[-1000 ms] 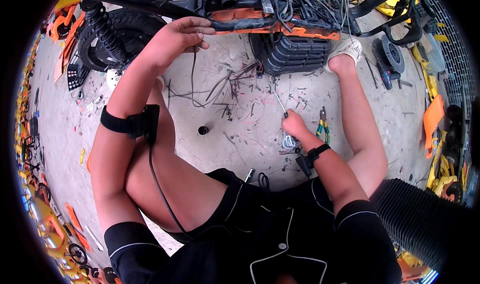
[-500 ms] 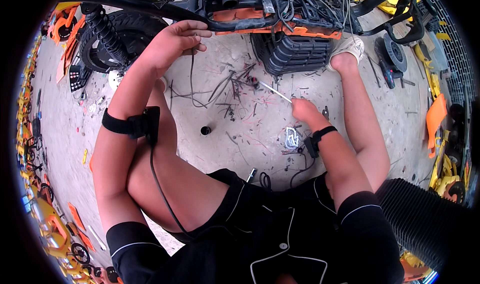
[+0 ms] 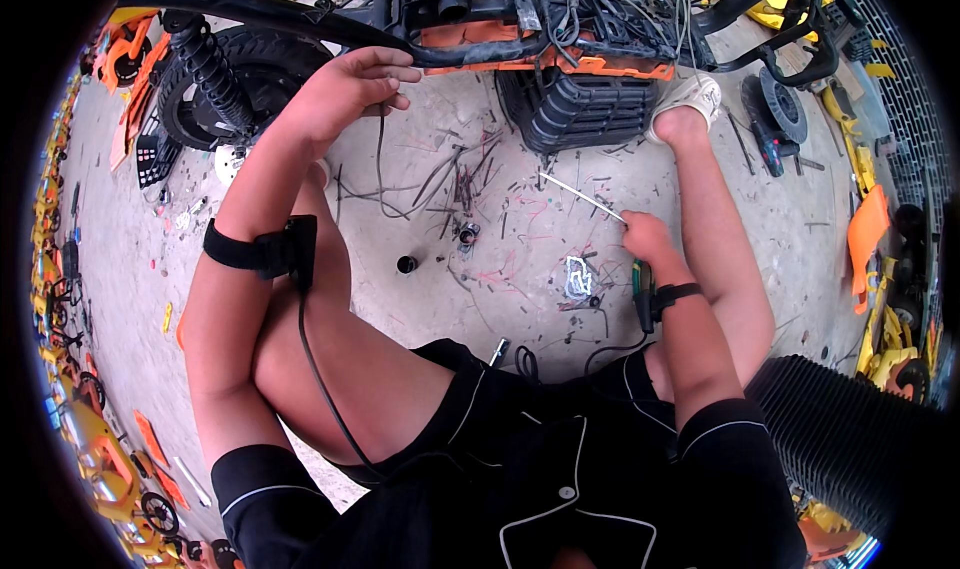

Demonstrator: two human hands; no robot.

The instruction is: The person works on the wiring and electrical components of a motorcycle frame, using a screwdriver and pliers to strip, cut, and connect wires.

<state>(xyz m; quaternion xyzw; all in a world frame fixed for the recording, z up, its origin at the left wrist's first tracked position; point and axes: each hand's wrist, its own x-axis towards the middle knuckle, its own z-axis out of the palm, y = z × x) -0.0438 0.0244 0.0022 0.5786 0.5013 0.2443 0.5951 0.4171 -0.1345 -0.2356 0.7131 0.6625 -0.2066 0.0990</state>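
In my closed right hand (image 3: 650,239) is a long thin metal rod (image 3: 582,197), like a screwdriver shaft. It slants up and left over the floor; its other end is hidden in my fist. My left hand (image 3: 368,81) is at the black tubular frame (image 3: 285,14), fingers stretched out and loosely apart. Whether they touch the tube I cannot tell. A dark cable (image 3: 381,159) hangs from under those fingers to the floor. A small dark ring-shaped part (image 3: 467,235) lies among wire scraps, and a short black cylinder (image 3: 407,265) stands left of it.
Beyond the frame are loose wires and an orange panel (image 3: 470,34), with a black ribbed box (image 3: 580,107) below. A tyre (image 3: 265,79) and coil spring (image 3: 215,74) are at far left. A cordless tool (image 3: 772,151) lies by my right foot. My wrists carry strapped black devices with cables.
My right hand has drawn back toward me and to the right with the rod. The dark ring-shaped part near the rod's tip now lies nearer and further left. My left hand is almost still.
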